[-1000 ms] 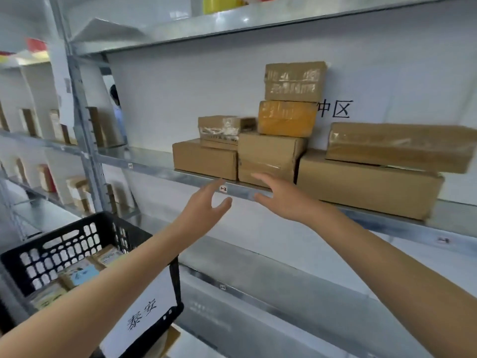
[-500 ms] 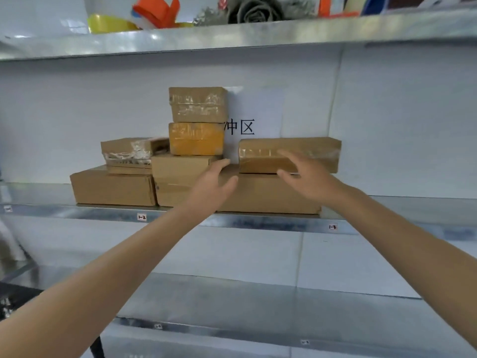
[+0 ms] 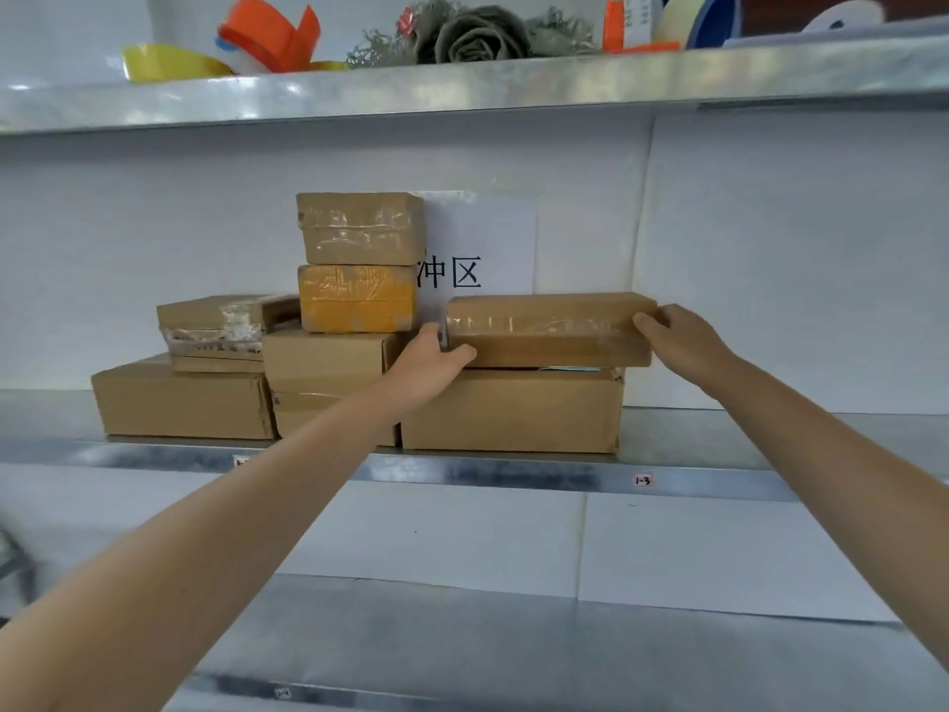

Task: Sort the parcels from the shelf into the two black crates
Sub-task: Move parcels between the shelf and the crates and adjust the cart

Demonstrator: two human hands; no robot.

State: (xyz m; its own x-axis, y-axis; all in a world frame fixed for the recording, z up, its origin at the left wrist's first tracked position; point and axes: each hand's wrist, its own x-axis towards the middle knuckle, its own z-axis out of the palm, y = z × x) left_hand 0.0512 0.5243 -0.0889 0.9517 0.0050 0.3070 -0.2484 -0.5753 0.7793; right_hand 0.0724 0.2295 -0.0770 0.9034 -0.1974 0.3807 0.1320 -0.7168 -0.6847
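While seven parcels sit on the middle shelf (image 3: 744, 436), six brown and one yellow parcel (image 3: 357, 299), the left grip (image 3: 429, 359) and right grip (image 3: 678, 341) clamp the ends of the long taped parcel (image 3: 549, 328), lying atop the large box (image 3: 508, 411) at the stack's right edge; bare shelf metal shows rightward.

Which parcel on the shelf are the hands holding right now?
The long flat parcel atop the big box at right; left hand and right hand grip its ends.
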